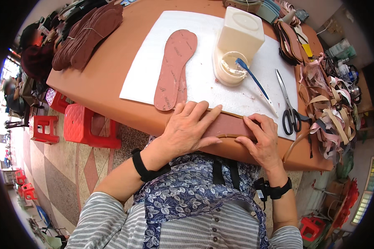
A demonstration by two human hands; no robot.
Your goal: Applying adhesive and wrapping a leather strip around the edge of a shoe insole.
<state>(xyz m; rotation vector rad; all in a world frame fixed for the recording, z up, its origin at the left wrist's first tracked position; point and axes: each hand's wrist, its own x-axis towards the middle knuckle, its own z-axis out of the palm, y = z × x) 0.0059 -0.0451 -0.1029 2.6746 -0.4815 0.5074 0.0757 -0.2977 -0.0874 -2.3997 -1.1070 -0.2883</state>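
Note:
A brown-red shoe insole point(230, 125) lies at the table's near edge, between my two hands. A thin brown strip point(227, 135) runs along its near edge, and a loose brown strip end point(294, 145) curves out beyond my right hand. My left hand point(189, 128) covers one end of the insole, its index finger along the far edge and its thumb at the near edge. At the other end my right hand point(259, 139) grips the insole between bent fingers and thumb. The palms hide both ends. Just beyond my left hand, pink-brown insoles point(175, 66) overlap on a white board point(143, 54).
A cream glue container point(241, 31) stands on the board, a blue brush point(255, 81) leaning in its cup. Black-handled scissors point(289, 106) lie to the right, beside a heap of strips point(330, 112). Bundled brown pieces point(89, 35) sit far left; red stools point(83, 124) stand on the floor.

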